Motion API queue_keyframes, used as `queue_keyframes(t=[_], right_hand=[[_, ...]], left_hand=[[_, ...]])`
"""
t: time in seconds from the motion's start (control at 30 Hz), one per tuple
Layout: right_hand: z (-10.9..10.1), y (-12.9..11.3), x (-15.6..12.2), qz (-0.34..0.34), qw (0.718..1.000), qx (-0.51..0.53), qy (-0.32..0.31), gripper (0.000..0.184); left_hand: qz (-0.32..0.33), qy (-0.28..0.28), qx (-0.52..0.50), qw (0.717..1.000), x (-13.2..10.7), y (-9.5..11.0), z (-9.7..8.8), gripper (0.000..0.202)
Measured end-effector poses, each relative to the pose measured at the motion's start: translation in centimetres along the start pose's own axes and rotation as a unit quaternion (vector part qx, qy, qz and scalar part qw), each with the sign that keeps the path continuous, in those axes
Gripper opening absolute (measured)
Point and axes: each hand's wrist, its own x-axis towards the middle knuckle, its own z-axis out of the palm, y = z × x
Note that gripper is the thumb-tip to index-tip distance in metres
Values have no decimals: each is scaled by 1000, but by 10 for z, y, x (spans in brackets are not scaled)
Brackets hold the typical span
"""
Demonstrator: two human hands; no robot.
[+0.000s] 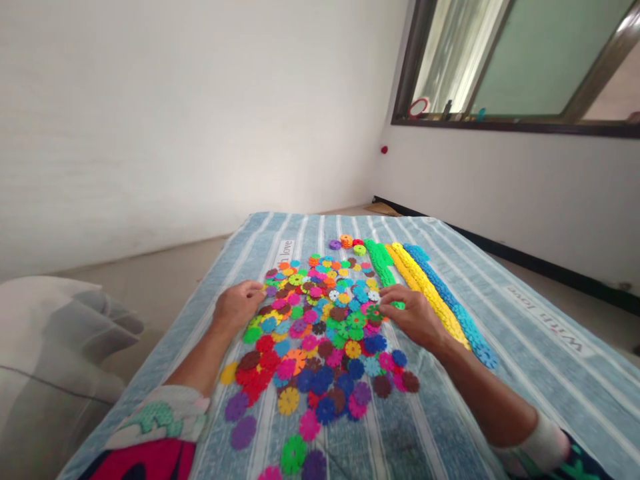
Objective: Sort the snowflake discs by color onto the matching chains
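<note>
A spread of several small, flat, flower-shaped plastic discs in many colours lies on a blue and white striped cloth. My left hand rests at the left edge of the spread, fingers curled with the tips among the discs. My right hand sits at the right edge, fingers bent and pinching at a green disc. Beside my right hand run three long rows of joined discs: green, yellow and blue.
A grey cushion lies at the lower left. White walls stand behind the cloth, with a window at the upper right and bare floor on either side. A few loose discs lie at the far end of the spread.
</note>
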Motion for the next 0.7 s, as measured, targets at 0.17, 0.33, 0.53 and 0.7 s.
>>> queue_keyframes(t=[0.17, 0.33, 0.53, 0.7], right_hand=[[-49, 42, -15, 34, 999, -38, 12, 14], [-58, 58, -23, 47, 998, -30, -4, 15], [-54, 61, -23, 46, 998, -33, -16, 11], [-49, 61, -22, 38, 997, -55, -31, 12]], left_hand=[[-1, -12, 16, 1000, 2, 3, -3, 31], [-5, -16, 22, 1000, 5, 3, -5, 33], [-11, -19, 42, 999, 8, 4, -6, 32], [-8, -14, 45, 999, 7, 5, -6, 30]])
